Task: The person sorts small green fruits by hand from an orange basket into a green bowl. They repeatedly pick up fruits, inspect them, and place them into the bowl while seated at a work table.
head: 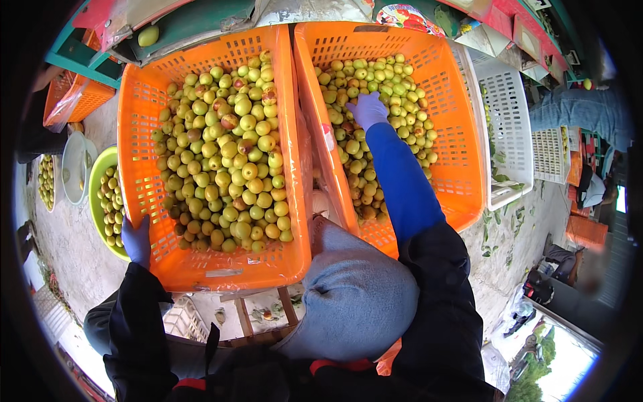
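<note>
Before me stands the left orange plastic crate (135,176), lined with clear plastic and heaped with yellow-green jujubes (221,166), some with brown patches. My left hand (136,242), in a purple glove, grips this crate's left wall near the front corner. In the right orange crate (452,151), more green jujubes (397,85) lie against the far and left sides. My right hand (370,109), gloved in purple below a blue sleeve, reaches down onto these fruits. Its fingertips are partly hidden, and I cannot tell whether it holds a fruit.
A green basin (94,196) of jujubes and a pale bucket (79,171) stand at left. To the right is a white plastic crate (512,125) with leaves inside. A metal-edged green machine ledge (201,22) runs behind the crates. Another person's jeans-clad leg (577,110) shows at right.
</note>
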`<act>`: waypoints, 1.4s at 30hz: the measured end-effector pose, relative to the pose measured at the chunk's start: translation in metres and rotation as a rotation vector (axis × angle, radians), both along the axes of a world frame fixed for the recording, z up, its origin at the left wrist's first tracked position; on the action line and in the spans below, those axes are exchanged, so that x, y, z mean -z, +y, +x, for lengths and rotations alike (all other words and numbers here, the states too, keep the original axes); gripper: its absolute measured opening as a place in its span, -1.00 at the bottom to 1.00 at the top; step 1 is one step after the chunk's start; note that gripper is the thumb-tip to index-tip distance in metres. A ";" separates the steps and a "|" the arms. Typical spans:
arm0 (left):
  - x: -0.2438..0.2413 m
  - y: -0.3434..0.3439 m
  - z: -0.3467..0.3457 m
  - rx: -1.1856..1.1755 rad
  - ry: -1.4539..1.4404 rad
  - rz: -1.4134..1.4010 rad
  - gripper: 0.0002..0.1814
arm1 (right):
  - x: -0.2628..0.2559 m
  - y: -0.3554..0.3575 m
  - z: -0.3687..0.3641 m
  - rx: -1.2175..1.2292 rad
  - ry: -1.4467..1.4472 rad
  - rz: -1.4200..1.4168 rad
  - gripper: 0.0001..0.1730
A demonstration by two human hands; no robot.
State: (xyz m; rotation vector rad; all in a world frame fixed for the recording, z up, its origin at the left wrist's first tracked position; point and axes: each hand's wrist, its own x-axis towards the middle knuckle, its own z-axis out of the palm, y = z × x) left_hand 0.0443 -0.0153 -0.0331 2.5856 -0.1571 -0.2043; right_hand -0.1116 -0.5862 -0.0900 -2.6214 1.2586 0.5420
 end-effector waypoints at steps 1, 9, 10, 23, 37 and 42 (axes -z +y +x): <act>0.001 0.001 0.000 0.011 0.000 -0.022 -0.59 | 0.005 0.003 0.001 0.007 0.004 -0.020 -0.43; -0.003 -0.004 -0.002 0.009 0.020 -0.038 -0.59 | 0.002 -0.008 -0.011 -0.007 -0.139 0.174 -0.58; -0.004 -0.004 -0.003 0.011 0.026 -0.050 -0.58 | -0.001 -0.011 -0.016 0.036 -0.196 0.236 -0.62; 0.006 0.005 0.002 0.058 -0.009 -0.088 -0.59 | -0.021 0.057 -0.107 -0.175 -0.090 -0.128 -0.66; 0.005 0.004 0.004 0.066 -0.011 -0.016 -0.54 | -0.194 0.093 -0.211 0.301 -0.443 0.955 -0.57; 0.006 0.010 0.007 0.064 -0.031 0.020 -0.54 | -0.234 0.099 -0.283 -0.144 -0.251 0.921 -0.29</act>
